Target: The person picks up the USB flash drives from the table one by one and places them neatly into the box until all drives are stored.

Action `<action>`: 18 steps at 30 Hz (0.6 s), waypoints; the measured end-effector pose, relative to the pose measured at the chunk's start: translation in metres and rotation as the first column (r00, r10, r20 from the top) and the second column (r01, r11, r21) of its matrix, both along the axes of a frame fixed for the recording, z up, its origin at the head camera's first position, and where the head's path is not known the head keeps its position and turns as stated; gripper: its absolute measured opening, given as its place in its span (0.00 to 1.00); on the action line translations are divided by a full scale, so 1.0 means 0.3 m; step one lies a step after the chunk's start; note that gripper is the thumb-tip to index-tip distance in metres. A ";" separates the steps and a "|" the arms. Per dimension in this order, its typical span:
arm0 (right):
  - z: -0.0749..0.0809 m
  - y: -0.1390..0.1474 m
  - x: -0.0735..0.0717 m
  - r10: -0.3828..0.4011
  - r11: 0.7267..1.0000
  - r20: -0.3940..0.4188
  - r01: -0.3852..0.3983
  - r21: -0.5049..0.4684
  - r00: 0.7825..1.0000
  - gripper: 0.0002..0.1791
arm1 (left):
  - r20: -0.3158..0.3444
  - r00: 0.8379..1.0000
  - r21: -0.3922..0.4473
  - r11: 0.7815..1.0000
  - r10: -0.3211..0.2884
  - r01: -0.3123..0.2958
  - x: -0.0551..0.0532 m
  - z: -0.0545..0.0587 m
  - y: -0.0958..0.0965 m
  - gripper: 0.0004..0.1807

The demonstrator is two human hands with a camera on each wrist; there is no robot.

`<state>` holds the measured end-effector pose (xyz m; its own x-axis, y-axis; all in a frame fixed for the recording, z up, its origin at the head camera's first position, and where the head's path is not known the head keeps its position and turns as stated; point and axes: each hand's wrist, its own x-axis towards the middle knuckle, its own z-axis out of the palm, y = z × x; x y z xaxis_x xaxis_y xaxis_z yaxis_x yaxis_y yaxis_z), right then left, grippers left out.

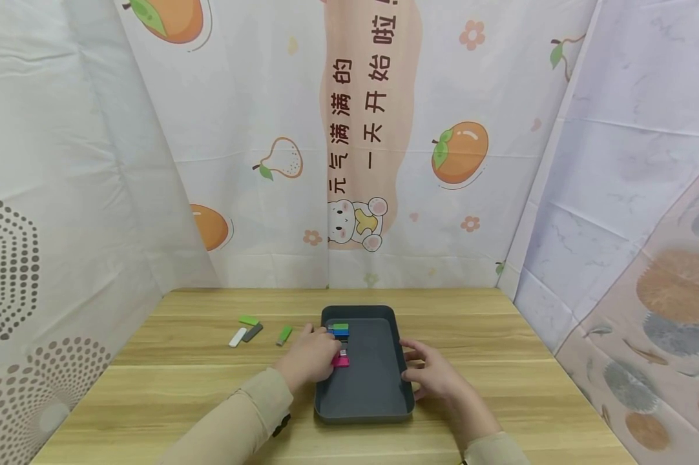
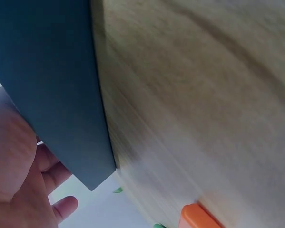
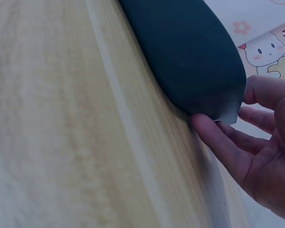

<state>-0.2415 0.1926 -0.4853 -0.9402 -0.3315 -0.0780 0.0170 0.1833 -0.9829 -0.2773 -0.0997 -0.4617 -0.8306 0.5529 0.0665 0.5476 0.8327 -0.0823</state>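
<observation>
A dark grey rectangular tray lies on the wooden table. Along its inner left side runs a short column of USB sticks: a green one, a blue one, darker ones below and a pink one nearest me. My left hand reaches over the tray's left wall, its fingertips at the sticks between blue and pink. I cannot tell whether it pinches one. In the head view, my right hand has its fingers spread against the outer right wall; in the right wrist view the fingers touch the tray's end.
Left of the tray on the table lie a white stick, a dark grey stick, a lime green stick and another green stick. A printed curtain hangs behind the table's far edge.
</observation>
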 end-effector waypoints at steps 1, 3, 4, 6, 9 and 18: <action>0.000 0.001 0.000 0.000 1.000 0.001 0.000 -0.001 1.000 0.43 | 0.001 1.000 0.001 1.000 0.000 0.000 0.000 0.000 0.001 0.06; 0.000 0.002 0.000 0.001 1.000 0.003 -0.001 -0.003 1.000 0.43 | 0.003 1.000 0.003 1.000 -0.001 0.000 0.001 0.002 0.002 0.05; 0.000 0.002 0.000 0.000 1.000 0.003 0.000 -0.002 1.000 0.43 | 0.004 1.000 0.002 1.000 -0.001 0.001 0.002 0.003 0.003 0.05; 0.001 0.002 0.000 -0.002 1.000 0.003 0.002 0.000 1.000 0.43 | 0.003 1.000 -0.003 1.000 0.001 -0.001 0.003 0.004 0.004 0.05; 0.001 0.002 0.000 -0.006 1.000 0.001 0.006 0.006 1.000 0.43 | 0.002 1.000 -0.013 1.000 0.006 -0.006 0.003 0.003 0.008 0.05; 0.005 0.001 0.003 0.000 1.000 -0.002 0.000 0.008 1.000 0.43 | -0.010 1.000 -0.001 1.000 -0.003 0.003 0.007 0.017 0.003 0.04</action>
<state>-0.2405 0.1928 -0.4838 -0.9405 -0.3305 -0.0793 0.0155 0.1913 -0.9814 -0.2752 -0.0989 -0.4565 -0.8285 0.5552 0.0738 0.5490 0.8311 -0.0885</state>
